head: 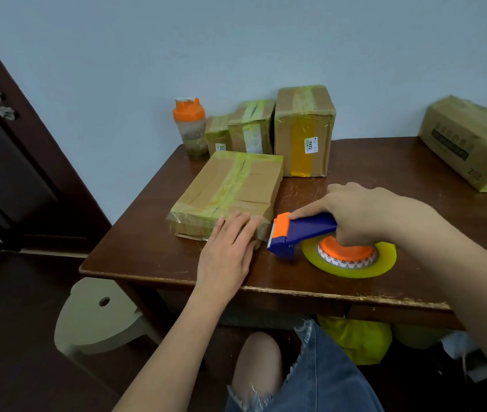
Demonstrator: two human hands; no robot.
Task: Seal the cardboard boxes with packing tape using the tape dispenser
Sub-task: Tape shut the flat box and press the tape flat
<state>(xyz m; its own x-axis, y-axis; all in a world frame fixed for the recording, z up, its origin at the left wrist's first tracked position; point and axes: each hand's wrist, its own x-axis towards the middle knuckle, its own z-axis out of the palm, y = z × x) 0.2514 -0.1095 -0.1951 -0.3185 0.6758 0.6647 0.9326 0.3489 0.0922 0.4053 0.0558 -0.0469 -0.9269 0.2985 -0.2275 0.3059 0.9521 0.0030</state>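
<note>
While the tape dispenser (304, 231) lies on its side on the worktop (153, 251), its long axis runs 3 to 9 o'clock, cutter toward the flat box (230, 188). A label on the tall box (304, 129) seems to read "29002". The right hand (361, 215) grips the dispenser's handle; the left hand (227, 254) rests flat, fingers straight, on the flat box's near edge.

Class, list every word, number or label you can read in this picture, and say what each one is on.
"29002", approximately: white sticker on the tall box.
"2522", uncertain: printed on the box at far right; its dark print block is blurred.
Small box sticker: too small to read.
Tape roll core: pattern only, unreadable.
</note>
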